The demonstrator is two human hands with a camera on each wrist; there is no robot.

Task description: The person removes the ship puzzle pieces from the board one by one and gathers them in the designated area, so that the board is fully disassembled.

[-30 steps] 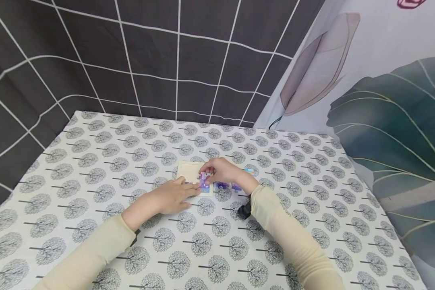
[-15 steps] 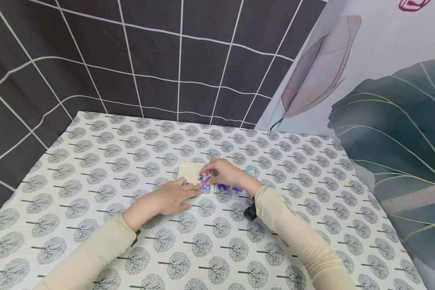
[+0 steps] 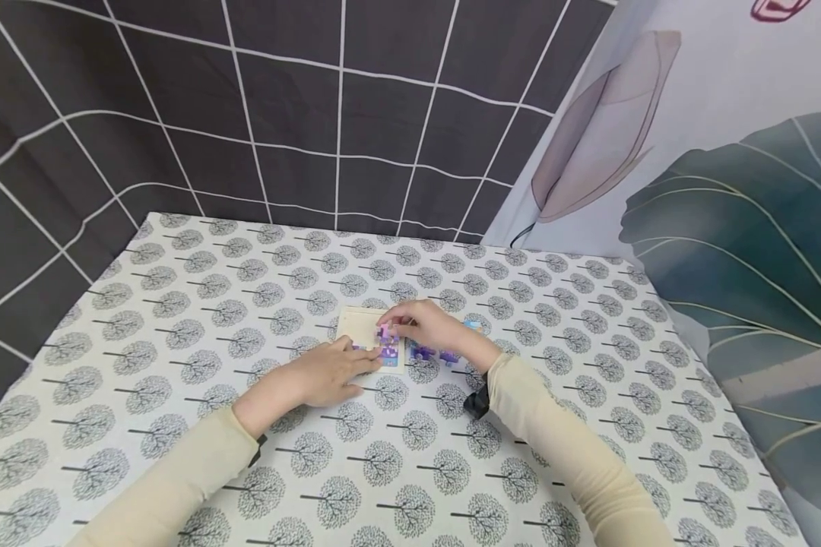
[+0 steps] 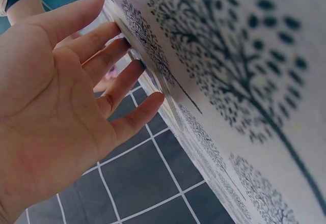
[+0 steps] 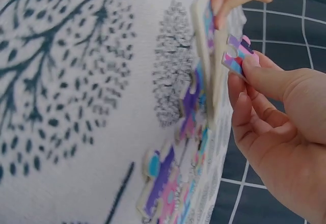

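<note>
A pale puzzle tray [image 3: 350,322] lies on the table, with purple and blue pieces fitted along its near edge. My left hand [image 3: 330,372] rests with its fingertips on that near row; in the left wrist view the fingers [image 4: 127,79] are spread and loosely straight. Above the tray, my right hand [image 3: 429,325] pinches a pink and purple puzzle piece [image 5: 239,56] between thumb and fingers, tilted and apart from the tray in the right wrist view. The tray's underside of the left fingertips is hidden.
Loose purple puzzle pieces [image 3: 448,357] lie just right of the tray, partly under the right forearm. A light blue piece [image 3: 473,324] sits farther back. The tree-patterned tablecloth [image 3: 376,486] reaches to a dark gridded curtain [image 3: 280,106] behind.
The right hand has shifted its fingers slightly and turned the puzzle piece, so more of its pink face shows. The left hand stays in place on the tray.
</note>
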